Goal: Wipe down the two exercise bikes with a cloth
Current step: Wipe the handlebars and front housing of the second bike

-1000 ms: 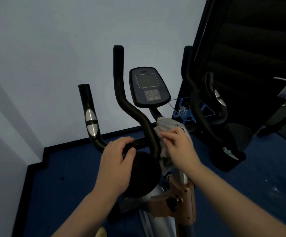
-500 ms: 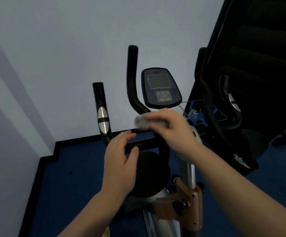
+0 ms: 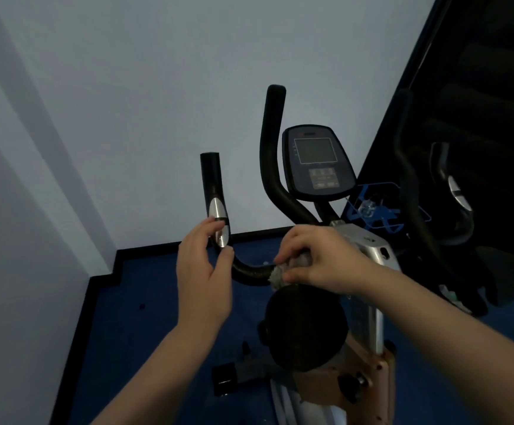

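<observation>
Having come down off the upright post, the right hand now pinches the cloth around the handlebar, just beside the open, empty left hand, so this bike's bar is next.

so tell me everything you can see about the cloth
The cloth is small, pale grey and rough-looking, bunched into a wad. Most of it is hidden inside the right hand, whose fingers pinch it; only a frayed edge sticks out on the left. It is pressed against the black handlebar at its low curved stretch, just above the round black knob. The left hand is open beside the bar, not touching the cloth.
</observation>
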Motion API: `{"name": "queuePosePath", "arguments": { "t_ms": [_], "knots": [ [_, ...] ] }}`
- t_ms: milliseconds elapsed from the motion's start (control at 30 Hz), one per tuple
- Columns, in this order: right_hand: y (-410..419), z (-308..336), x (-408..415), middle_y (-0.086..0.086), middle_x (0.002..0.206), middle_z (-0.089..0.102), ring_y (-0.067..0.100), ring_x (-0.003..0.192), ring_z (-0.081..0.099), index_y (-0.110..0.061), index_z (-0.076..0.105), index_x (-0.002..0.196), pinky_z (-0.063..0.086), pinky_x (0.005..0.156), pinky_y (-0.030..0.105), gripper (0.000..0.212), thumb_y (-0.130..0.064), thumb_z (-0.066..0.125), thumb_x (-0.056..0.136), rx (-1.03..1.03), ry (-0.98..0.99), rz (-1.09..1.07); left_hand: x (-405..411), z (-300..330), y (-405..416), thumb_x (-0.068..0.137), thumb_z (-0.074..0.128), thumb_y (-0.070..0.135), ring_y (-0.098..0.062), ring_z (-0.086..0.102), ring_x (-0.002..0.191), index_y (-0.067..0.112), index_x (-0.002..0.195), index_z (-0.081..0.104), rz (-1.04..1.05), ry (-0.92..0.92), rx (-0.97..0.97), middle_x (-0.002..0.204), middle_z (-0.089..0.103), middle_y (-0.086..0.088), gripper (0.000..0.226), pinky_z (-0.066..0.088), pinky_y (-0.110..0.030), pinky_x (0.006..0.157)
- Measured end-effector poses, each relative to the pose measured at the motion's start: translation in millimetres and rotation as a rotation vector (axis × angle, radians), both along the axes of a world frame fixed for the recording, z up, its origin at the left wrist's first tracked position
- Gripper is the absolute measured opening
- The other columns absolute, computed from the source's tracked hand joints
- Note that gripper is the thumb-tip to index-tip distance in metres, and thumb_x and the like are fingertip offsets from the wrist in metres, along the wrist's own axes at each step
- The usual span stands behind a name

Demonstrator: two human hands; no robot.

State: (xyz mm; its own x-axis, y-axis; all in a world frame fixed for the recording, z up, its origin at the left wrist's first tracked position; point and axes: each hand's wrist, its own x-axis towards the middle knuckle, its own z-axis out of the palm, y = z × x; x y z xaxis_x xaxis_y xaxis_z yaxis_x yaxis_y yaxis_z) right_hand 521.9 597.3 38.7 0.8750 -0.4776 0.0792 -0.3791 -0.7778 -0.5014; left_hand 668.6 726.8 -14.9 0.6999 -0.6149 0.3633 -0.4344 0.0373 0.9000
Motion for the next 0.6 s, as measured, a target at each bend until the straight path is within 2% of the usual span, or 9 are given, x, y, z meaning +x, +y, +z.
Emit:
{"name": "queuePosePath", "arguments": {
  "t_ms": [100, 167, 233, 333, 400, 500, 533, 600],
  "knots": [
    [-0.5, -2.8, -16.1, -0.018, 0.110, 0.049, -0.003, 0.101, 0.047, -0.030, 0.070, 0.096, 0.037, 0.085, 0.009, 0.034, -0.042, 0.079, 0.066, -0.138, -0.017, -0.091, 12.3, -0.4, -5.9, 0.092, 0.054, 0.011, 0.001, 0.042, 0.125, 0.023, 0.122, 0.056, -0.036, -0.002, 0.004, 0.132, 0.051, 0.011, 0.033, 0.033, -0.026, 0.108],
    [6.5, -10.8, -21.3, -0.012, 0.111, 0.057, 0.004, 0.102, 0.051, -0.026, 0.071, 0.096, 0.041, 0.091, 0.020, 0.038, -0.053, 0.070, 0.069, -0.337, -0.009, -0.116, 21.6, -1.7, -5.6, 0.092, 0.053, 0.017, 0.006, 0.041, 0.123, 0.025, 0.122, 0.056, -0.054, -0.005, -0.004, 0.131, 0.051, 0.014, 0.031, 0.032, -0.020, 0.105],
    [8.4, -17.5, -19.9, -0.009, 0.099, 0.068, 0.010, 0.096, 0.058, -0.025, 0.074, 0.092, 0.041, 0.092, 0.028, 0.041, -0.057, 0.062, 0.070, -0.441, -0.016, -0.119, 29.3, -4.5, -5.7, 0.089, 0.051, 0.023, 0.009, 0.041, 0.122, 0.026, 0.121, 0.056, -0.081, 0.008, 0.003, 0.130, 0.051, 0.016, 0.033, 0.030, -0.016, 0.102],
    [7.8, -9.3, -7.4, -0.007, 0.085, 0.074, 0.012, 0.082, 0.066, -0.025, 0.076, 0.085, 0.054, 0.076, 0.032, 0.026, -0.044, 0.074, 0.066, -0.304, -0.087, -0.103, 38.0, -7.7, -6.7, 0.086, 0.051, 0.022, 0.006, 0.043, 0.122, 0.026, 0.119, 0.056, -0.116, 0.029, 0.003, 0.129, 0.052, 0.013, 0.034, 0.031, -0.018, 0.103],
    [15.9, -3.4, 12.6, -0.008, 0.083, 0.075, 0.008, 0.078, 0.069, -0.027, 0.076, 0.084, 0.057, 0.070, 0.034, 0.022, -0.039, 0.080, 0.067, -0.144, -0.108, -0.088, 41.5, -7.0, -9.9, 0.086, 0.051, 0.018, 0.003, 0.044, 0.122, 0.024, 0.117, 0.055, -0.138, 0.022, -0.008, 0.128, 0.052, 0.009, 0.032, 0.032, -0.015, 0.102],
    [32.4, -6.3, 45.8, -0.004, 0.083, 0.075, 0.004, 0.078, 0.068, -0.022, 0.077, 0.086, 0.056, 0.073, 0.031, 0.022, -0.034, 0.082, 0.068, 0.087, -0.211, -0.147, 48.6, -3.9, -13.4, 0.085, 0.051, 0.015, 0.005, 0.045, 0.115, 0.017, 0.114, 0.057, -0.172, -0.035, -0.012, 0.122, 0.052, 0.002, 0.029, 0.031, -0.006, 0.097],
    [32.7, -6.5, 47.6, -0.004, 0.084, 0.075, 0.004, 0.079, 0.067, -0.023, 0.076, 0.088, 0.056, 0.074, 0.030, 0.023, -0.036, 0.080, 0.069, 0.100, -0.193, -0.182, 52.4, -2.2, -14.2, 0.086, 0.051, 0.015, 0.005, 0.046, 0.112, 0.017, 0.113, 0.057, -0.184, -0.044, -0.013, 0.119, 0.053, 0.000, 0.028, 0.032, -0.004, 0.095],
    [33.7, -4.5, 38.5, -0.007, 0.090, 0.074, 0.002, 0.083, 0.065, -0.030, 0.072, 0.102, 0.054, 0.076, 0.030, 0.034, -0.048, 0.072, 0.073, 0.047, -0.033, -0.209, 64.0, 0.1, -13.6, 0.086, 0.049, 0.015, 0.004, 0.049, 0.109, 0.019, 0.112, 0.058, -0.221, -0.047, -0.010, 0.115, 0.055, 0.003, 0.028, 0.033, -0.004, 0.093]
  ]
}}
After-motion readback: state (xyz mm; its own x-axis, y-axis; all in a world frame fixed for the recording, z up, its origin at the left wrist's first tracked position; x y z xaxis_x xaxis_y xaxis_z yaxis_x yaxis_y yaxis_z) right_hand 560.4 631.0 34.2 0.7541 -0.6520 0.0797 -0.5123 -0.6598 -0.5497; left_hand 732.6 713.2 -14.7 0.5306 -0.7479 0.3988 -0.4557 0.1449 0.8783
